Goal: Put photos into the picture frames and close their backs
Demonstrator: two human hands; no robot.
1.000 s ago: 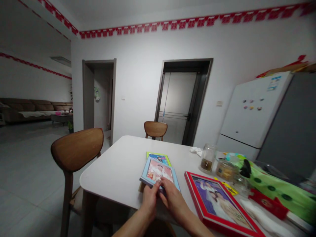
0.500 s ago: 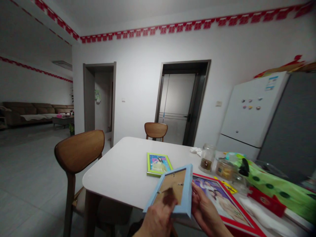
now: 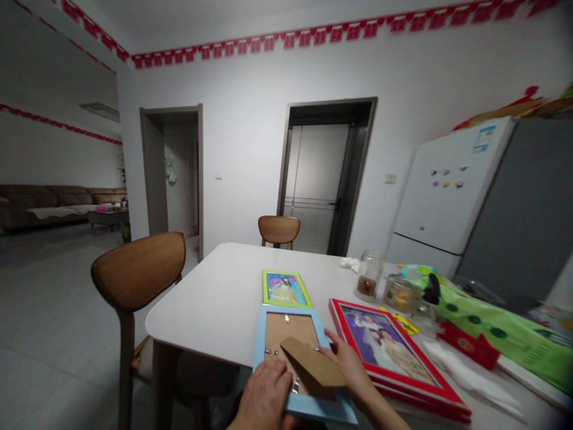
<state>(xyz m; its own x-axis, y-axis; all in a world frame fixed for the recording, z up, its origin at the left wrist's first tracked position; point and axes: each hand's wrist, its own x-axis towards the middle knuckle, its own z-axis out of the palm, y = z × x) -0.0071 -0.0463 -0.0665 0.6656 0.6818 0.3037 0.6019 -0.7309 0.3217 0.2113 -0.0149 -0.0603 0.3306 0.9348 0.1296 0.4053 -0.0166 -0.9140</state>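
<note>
A light-blue picture frame is face down at the table's near edge, its brown backing board and metal clips showing. Its brown stand flap is raised at an angle from the board. My left hand grips the lower left side, fingers over the backing. At the right edge, my right hand holds the frame beside the flap, some fingertips hidden behind it. A lime-green picture frame with a photo lies face up just beyond. Right of my right hand, red picture frames are stacked, a photo showing on top.
A glass jar with dark contents, a food container, a green bag and a red box crowd the table's right side. Wooden chairs stand at left and far side. A fridge is behind.
The blue frame has been lowered from a tilted hold to lie flatter. Its stand flap now sticks up clearly. My left hand has shifted left and down along the frame.
</note>
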